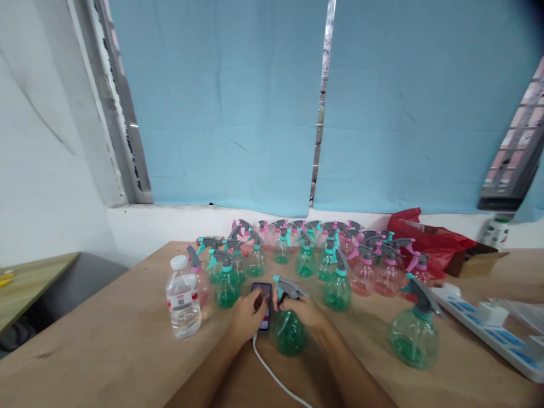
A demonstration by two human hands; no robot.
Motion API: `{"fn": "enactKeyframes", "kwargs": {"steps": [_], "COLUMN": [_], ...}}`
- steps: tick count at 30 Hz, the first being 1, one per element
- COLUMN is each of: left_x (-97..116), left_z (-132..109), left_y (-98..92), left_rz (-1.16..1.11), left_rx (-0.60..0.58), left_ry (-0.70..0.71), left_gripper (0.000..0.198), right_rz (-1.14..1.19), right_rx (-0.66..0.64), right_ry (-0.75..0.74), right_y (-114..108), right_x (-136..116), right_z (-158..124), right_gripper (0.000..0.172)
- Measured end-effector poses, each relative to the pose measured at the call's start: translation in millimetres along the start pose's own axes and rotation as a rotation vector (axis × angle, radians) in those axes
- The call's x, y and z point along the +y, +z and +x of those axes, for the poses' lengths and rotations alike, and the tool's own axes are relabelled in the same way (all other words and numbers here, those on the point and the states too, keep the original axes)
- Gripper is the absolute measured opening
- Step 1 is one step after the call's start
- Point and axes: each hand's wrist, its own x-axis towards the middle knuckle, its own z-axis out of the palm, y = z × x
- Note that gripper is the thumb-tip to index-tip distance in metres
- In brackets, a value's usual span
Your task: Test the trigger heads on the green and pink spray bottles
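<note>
My left hand [249, 314] is over a smartphone [264, 317] lying on the table, its screen lit. The fingers are apart and at the screen, not wrapped round the phone. My right hand [302, 310] is closed round the neck and trigger of a green spray bottle [289, 337] with a grey and turquoise head [289, 287]. This bottle is upright, just right of the phone. A white charging cable [272, 371] runs from the phone's lower end toward me.
Several pink and green spray bottles [305, 260] stand in rows behind my hands. A water bottle [183, 300] is at left. Another green spray bottle [413, 340] stands at right beside a power strip [488, 331]. A red plastic bag [437, 246] and cardboard box [478, 262] lie at the back right.
</note>
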Motion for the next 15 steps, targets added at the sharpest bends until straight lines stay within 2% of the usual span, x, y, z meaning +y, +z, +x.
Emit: {"fn": "enactKeyframes", "kwargs": {"steps": [3,9,12,15], "left_x": [-1.3,-3.9,-3.1,-2.9], "left_z": [0.4,-0.3,-0.6,-0.5], "left_y": [1.2,2.6,1.6,1.3], "left_rz": [-0.01,-0.044,-0.057,-0.054], "left_rx": [0.008,0.031,0.031,0.034], "left_ry": [0.005,0.024,0.034,0.037], "left_gripper": [0.02,0.022,0.023,0.025], "right_rz": [-0.01,-0.149,-0.329,-0.507], "right_rx": [0.003,0.164,0.311,0.509], "right_ry": [0.003,-0.042,-0.084,-0.116], "right_y": [0.3,-2.7,-2.9,-2.1], "right_x": [-0.9,16.1,24.5,28.7], "right_z": [-0.6,1.2,2.4,2.9], "right_gripper": [0.014,0.009,0.015,0.029]}}
